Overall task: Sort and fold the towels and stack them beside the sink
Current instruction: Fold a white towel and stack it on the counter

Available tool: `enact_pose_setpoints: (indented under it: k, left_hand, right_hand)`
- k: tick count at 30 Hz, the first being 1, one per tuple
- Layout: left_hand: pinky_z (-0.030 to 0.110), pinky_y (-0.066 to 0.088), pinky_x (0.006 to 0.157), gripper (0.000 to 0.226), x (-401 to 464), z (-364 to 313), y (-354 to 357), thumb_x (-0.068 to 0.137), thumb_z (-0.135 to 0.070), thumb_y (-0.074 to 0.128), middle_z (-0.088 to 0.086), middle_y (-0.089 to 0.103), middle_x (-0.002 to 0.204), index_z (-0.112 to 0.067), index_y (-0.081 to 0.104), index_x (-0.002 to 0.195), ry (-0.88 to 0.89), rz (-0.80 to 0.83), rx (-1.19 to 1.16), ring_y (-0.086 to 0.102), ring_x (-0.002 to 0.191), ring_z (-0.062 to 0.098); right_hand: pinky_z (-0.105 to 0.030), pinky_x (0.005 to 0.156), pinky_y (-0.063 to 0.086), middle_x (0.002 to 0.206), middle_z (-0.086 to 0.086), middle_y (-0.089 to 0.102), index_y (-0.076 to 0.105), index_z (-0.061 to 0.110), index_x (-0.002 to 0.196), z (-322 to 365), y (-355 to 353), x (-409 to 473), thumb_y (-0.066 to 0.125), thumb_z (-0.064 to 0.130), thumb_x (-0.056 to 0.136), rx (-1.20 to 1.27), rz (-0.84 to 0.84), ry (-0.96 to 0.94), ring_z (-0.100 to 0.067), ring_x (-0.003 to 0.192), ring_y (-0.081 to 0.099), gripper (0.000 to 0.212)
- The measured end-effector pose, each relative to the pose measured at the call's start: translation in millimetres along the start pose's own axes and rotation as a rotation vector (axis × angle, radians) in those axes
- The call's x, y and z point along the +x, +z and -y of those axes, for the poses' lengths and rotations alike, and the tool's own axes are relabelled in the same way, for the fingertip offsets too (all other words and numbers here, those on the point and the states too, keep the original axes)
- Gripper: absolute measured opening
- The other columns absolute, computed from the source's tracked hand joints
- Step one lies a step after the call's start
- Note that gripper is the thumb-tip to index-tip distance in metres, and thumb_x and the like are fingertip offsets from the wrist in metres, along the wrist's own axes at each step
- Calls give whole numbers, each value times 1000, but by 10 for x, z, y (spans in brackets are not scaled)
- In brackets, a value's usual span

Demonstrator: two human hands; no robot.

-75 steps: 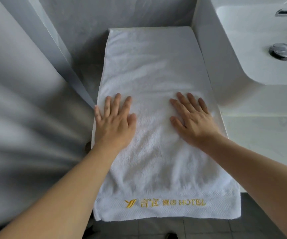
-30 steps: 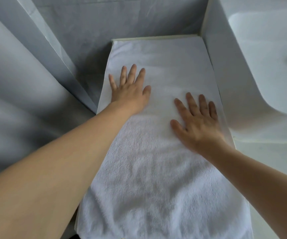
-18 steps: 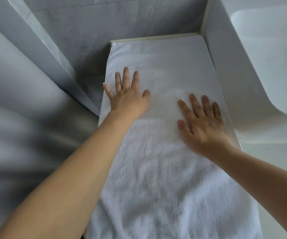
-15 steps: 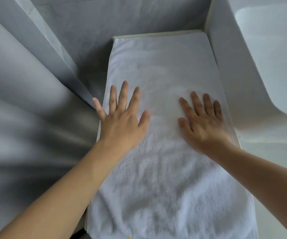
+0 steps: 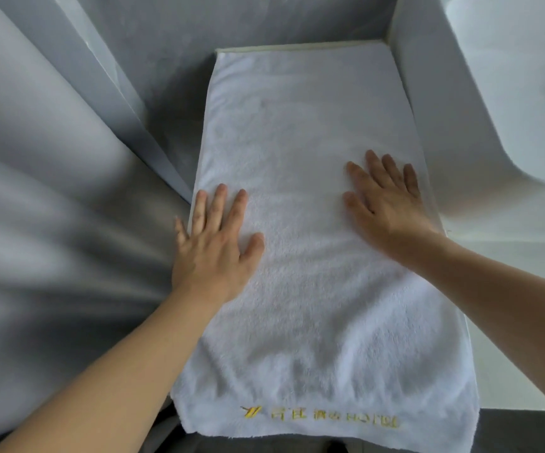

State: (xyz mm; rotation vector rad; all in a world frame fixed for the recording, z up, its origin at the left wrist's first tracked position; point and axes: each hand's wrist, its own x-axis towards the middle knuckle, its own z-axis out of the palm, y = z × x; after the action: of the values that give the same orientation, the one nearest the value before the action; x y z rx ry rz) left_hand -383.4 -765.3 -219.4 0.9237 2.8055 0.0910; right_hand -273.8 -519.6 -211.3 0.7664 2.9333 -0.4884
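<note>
Grey wall panels (image 5: 153, 44) close off the left and far sides; a white sink (image 5: 506, 93) rises on the right. Between them a narrow tabletop (image 5: 300, 47) carries the white towel (image 5: 303, 132), spread lengthwise, its far edge at the wall and its near hem with the gold lettering (image 5: 320, 416) hanging over the front edge. We have both palms flat on the cloth: left hand (image 5: 213, 246) at the towel's left border, little finger off the edge; right hand (image 5: 385, 197) near the right border beside the sink. Fingers of both hands are straight and spread, grasping nothing, only pressing. Judged step: smoothing before the fold. To do it well, we sweep outward and toward the near hem with even pressure, square the long edges with the tabletop, then take the hanging hem by both corners. Risk: the overhang dragging the towel forward.
</note>
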Motion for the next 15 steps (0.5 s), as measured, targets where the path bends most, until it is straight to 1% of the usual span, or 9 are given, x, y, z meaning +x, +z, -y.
enact_pose_setpoints:
  k: [3,5,7,9,12,15]
  left_hand:
    - [58,4,121,73,23,3,18,92,-64,14,-8,-15,165,-38,-6,157,-8,-12,-8,-19,151,18]
    - [58,7,120,73,24,13,43,92,-64,16,-8,-13,166,-38,-4,157,-4,-33,-17,-17,151,18]
    - [58,7,120,71,20,26,49,93,-63,17,-8,-13,166,-38,-4,157,3,-31,-25,-17,151,18]
    - [57,6,120,70,40,30,56,95,-62,19,-9,-14,166,-39,-4,157,7,-22,-27,-17,151,18]
    - [58,3,121,69,62,42,41,96,-61,19,-8,-14,166,-38,-5,157,7,-1,-14,-18,151,19]
    - [58,-5,120,66,75,17,-11,99,-58,17,-7,-11,166,-35,-2,158,-7,17,-9,-16,151,20]
  right_hand:
    - [-44,120,-13,165,0,-2,12,28,157,173,20,-318,9,55,92,15,-37,-21,-19,151,-5,70]
    - [-44,120,-13,164,3,-7,6,32,157,269,123,-659,2,60,90,-36,21,-77,-17,151,-8,73]
    - [-42,120,-13,164,5,-10,-1,35,156,238,265,-967,1,63,90,-130,67,-110,-16,150,-12,72]
    - [-39,120,-11,164,8,-9,-3,39,155,89,347,-1141,4,64,93,-176,27,-74,-15,150,-12,68]
    - [-37,121,-7,164,10,-6,-2,41,155,-112,348,-1313,4,64,93,-183,-31,12,-13,151,-9,66]
    - [-37,122,-6,164,10,-5,3,40,155,-260,346,-1516,3,64,90,-154,-52,65,-11,150,-9,69]
